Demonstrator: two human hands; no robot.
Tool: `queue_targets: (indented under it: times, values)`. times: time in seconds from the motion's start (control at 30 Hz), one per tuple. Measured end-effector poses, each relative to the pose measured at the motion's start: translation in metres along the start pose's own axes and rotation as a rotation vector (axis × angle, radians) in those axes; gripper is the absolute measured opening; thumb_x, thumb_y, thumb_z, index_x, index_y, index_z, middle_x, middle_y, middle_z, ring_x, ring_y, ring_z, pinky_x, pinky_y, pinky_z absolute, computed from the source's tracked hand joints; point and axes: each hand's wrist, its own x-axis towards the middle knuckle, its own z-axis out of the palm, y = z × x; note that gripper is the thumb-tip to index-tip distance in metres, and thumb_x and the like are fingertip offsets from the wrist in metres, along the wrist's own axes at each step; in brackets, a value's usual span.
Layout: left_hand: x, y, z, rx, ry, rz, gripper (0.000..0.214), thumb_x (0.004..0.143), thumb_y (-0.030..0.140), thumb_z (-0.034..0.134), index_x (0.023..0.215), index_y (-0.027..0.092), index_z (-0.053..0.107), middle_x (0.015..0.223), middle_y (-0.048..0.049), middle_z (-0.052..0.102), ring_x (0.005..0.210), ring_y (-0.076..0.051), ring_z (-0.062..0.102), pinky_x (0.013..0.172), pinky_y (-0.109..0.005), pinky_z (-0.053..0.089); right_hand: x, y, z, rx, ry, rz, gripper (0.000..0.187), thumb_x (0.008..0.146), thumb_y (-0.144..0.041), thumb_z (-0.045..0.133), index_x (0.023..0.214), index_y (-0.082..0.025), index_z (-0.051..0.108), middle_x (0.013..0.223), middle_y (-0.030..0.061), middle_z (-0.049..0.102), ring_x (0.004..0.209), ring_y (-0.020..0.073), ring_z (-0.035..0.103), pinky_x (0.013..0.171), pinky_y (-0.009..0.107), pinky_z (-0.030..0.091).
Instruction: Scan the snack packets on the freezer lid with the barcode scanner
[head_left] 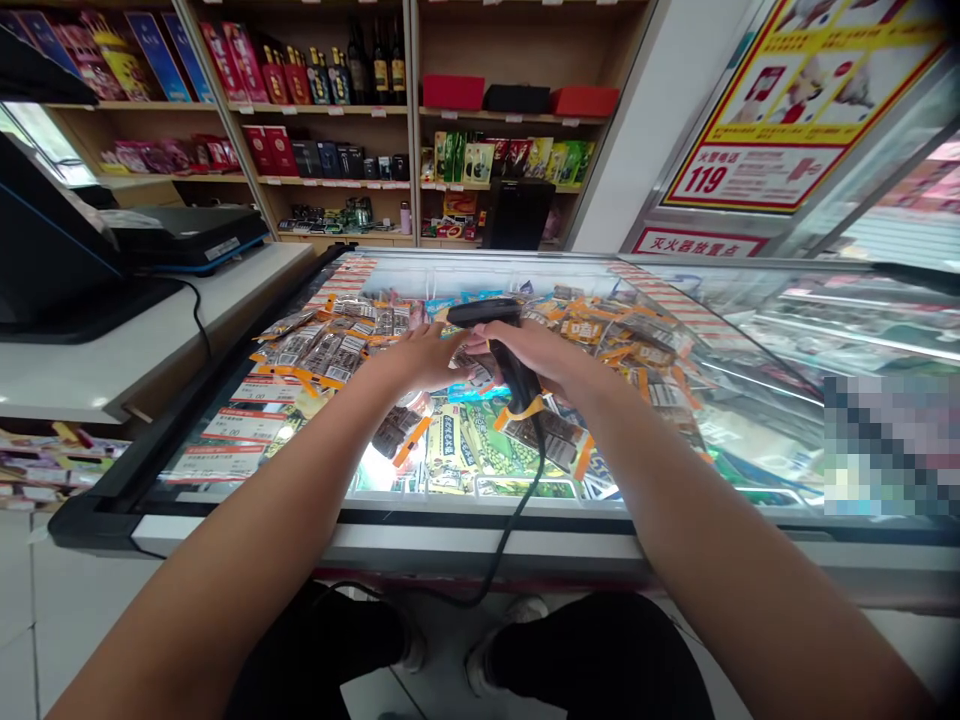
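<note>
A black barcode scanner (pixel 517 385) with a cable is over the middle of a glass-topped freezer (pixel 480 525). My right hand (pixel 544 355) is closed on it, with fingers crossing between its head and handle. My left hand (pixel 424 360) is just left of it, fingers stretched out near the scanner's head; their tips are partly hidden. Between and below my hands lies a small dark packet (pixel 476 375). Several brown snack packets with orange edges (pixel 330 350) are spread over the glass on both sides. Green packages (pixel 487 435) show through the glass.
On the left, a counter (pixel 270 285) bears a black scale-like device (pixel 180 235) and a dark screen (pixel 52 230). Shelves of bottles and boxes (pixel 330 160) stand behind the freezer. The scanner's cable (pixel 510 525) hangs over the freezer's front edge towards my legs.
</note>
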Motion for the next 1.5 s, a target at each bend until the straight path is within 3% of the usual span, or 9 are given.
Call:
queue_targets:
  times: [0.1, 0.4, 0.63, 0.8, 0.97, 1.17, 1.27, 1.37, 1.5]
  values:
    - [0.001, -0.005, 0.000, -0.026, -0.018, -0.004, 0.069, 0.094, 0.057, 0.047, 0.158, 0.042, 0.026, 0.170, -0.0084, 0.017, 0.157, -0.040, 0.009, 0.118, -0.064, 0.021, 0.000, -0.001, -0.001, 0.116, 0.038, -0.004, 0.031, 0.087, -0.050, 0.064, 0.103, -0.023, 0.061, 0.084, 0.0093, 0.068, 0.065, 0.0205, 0.065, 0.051, 0.031, 0.054]
    - [0.018, -0.018, 0.003, -0.068, 0.100, 0.044, 0.055, 0.082, 0.046, 0.064, 0.131, 0.023, 0.052, 0.138, -0.0167, 0.057, 0.134, -0.034, 0.048, 0.103, -0.045, 0.044, -0.003, -0.001, -0.023, -0.069, -0.114, 0.054, 0.033, 0.087, -0.050, 0.063, 0.074, -0.019, 0.066, 0.077, 0.0123, 0.067, 0.056, 0.0176, 0.058, 0.045, 0.031, 0.048]
    - [0.017, -0.014, 0.004, -0.065, 0.138, 0.046, 0.048, 0.081, 0.043, 0.067, 0.122, 0.020, 0.057, 0.138, -0.0180, 0.054, 0.139, -0.038, 0.042, 0.109, -0.053, 0.037, 0.000, 0.002, -0.024, -0.115, -0.150, 0.060, 0.034, 0.087, -0.052, 0.063, 0.074, -0.020, 0.068, 0.077, 0.0127, 0.069, 0.055, 0.0187, 0.060, 0.044, 0.031, 0.050]
    - [0.011, -0.014, -0.005, -0.059, 0.100, -0.026, 0.074, 0.083, 0.038, 0.067, 0.150, 0.027, 0.038, 0.161, -0.0188, 0.028, 0.155, -0.041, 0.013, 0.118, -0.057, 0.024, 0.001, 0.000, -0.024, -0.014, -0.088, 0.058, 0.031, 0.086, -0.051, 0.066, 0.081, -0.020, 0.067, 0.079, 0.0118, 0.071, 0.054, 0.0178, 0.059, 0.043, 0.030, 0.049]
    - [0.002, -0.030, -0.023, 0.113, 0.155, -0.196, 0.078, 0.080, 0.021, 0.068, 0.149, 0.044, 0.041, 0.152, -0.0152, 0.036, 0.146, -0.045, 0.027, 0.112, -0.061, 0.028, -0.001, -0.006, -0.023, 0.068, 0.041, 0.062, 0.028, 0.086, -0.049, 0.067, 0.093, -0.022, 0.062, 0.080, 0.0090, 0.070, 0.057, 0.0185, 0.063, 0.045, 0.030, 0.051]
    - [0.005, -0.068, -0.021, 0.259, 0.254, -0.330, 0.074, 0.081, 0.024, 0.066, 0.149, 0.043, 0.044, 0.149, -0.0172, 0.038, 0.144, -0.047, 0.028, 0.108, -0.061, 0.029, 0.000, -0.004, -0.024, 0.072, 0.044, 0.047, 0.031, 0.084, -0.050, 0.069, 0.095, -0.021, 0.064, 0.089, 0.0114, 0.072, 0.062, 0.0203, 0.065, 0.046, 0.032, 0.052]
    - [0.004, -0.064, -0.019, 0.310, 0.259, -0.344, 0.064, 0.087, 0.025, 0.060, 0.148, 0.038, 0.048, 0.154, -0.0171, 0.036, 0.144, -0.047, 0.029, 0.110, -0.062, 0.026, 0.001, -0.003, -0.024, 0.139, 0.043, 0.029, 0.029, 0.082, -0.047, 0.071, 0.092, -0.021, 0.064, 0.083, 0.0100, 0.071, 0.060, 0.0194, 0.063, 0.046, 0.031, 0.053]
    - [-0.002, -0.036, -0.018, 0.253, 0.175, -0.217, 0.063, 0.088, 0.027, 0.057, 0.150, 0.030, 0.047, 0.162, -0.0163, 0.030, 0.149, -0.046, 0.022, 0.116, -0.063, 0.020, 0.004, -0.002, -0.026, 0.253, 0.073, -0.026, 0.024, 0.082, -0.044, 0.071, 0.087, -0.021, 0.062, 0.074, 0.0062, 0.067, 0.054, 0.0167, 0.059, 0.045, 0.030, 0.052]
    - [-0.011, 0.012, -0.006, -0.002, -0.092, 0.213, 0.079, 0.084, 0.056, 0.062, 0.156, 0.041, 0.033, 0.172, -0.0026, 0.011, 0.157, -0.040, 0.003, 0.122, -0.061, 0.012, 0.007, -0.005, -0.033, 0.427, 0.112, -0.071, 0.023, 0.082, -0.042, 0.068, 0.080, -0.022, 0.060, 0.068, 0.0014, 0.060, 0.050, 0.0131, 0.054, 0.044, 0.027, 0.047]
